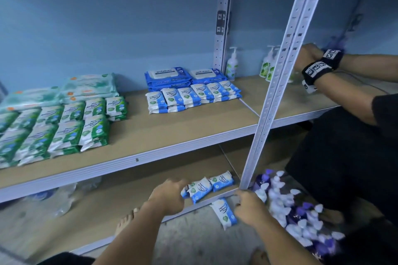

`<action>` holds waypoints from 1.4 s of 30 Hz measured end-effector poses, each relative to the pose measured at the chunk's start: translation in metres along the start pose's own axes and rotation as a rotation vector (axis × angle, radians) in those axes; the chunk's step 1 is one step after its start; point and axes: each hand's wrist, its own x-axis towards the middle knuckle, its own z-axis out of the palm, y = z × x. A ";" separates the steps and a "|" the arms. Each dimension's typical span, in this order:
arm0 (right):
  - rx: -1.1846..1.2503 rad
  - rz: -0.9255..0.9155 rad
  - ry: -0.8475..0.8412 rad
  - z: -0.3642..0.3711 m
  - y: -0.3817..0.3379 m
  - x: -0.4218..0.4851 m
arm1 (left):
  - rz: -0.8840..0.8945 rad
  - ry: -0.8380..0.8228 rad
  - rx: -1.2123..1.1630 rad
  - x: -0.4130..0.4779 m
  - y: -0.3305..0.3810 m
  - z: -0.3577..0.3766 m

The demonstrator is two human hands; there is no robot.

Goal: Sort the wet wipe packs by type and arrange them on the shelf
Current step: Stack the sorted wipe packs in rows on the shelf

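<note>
My left hand (169, 197) is low over the bottom shelf (107, 206), its fingers closed on the end of a small blue-and-white wipe pack (199, 191). Another such pack (221, 179) lies just behind it. My right hand (249, 206) grips one more small blue pack (224, 214) in front of the shelf edge, above the floor. On the upper shelf (172, 133), small blue packs (191, 98) sit in a row before large blue packs (185, 77). Small green packs (64, 127) lie at the left, with large pale green packs (90, 87) behind them.
A white slotted shelf post (277, 92) runs down to my right hand. Another person's hands (308, 58) with black wristbands work at pump bottles (232, 64) on the right shelf. A bag of purple and white items (293, 206) lies on the floor. Clear plastic (62, 198) fills the bottom shelf's left.
</note>
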 end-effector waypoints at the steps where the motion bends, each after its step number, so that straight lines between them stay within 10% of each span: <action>1: 0.002 0.003 -0.020 0.004 0.001 0.003 | -0.017 -0.017 -0.020 0.004 -0.003 0.006; 29: 0.576 0.649 -0.169 0.189 0.099 0.180 | -0.092 -0.009 -0.016 0.233 -0.042 0.184; 42: 0.279 0.652 -0.211 0.214 0.081 0.179 | -0.097 -0.028 0.019 0.249 -0.041 0.187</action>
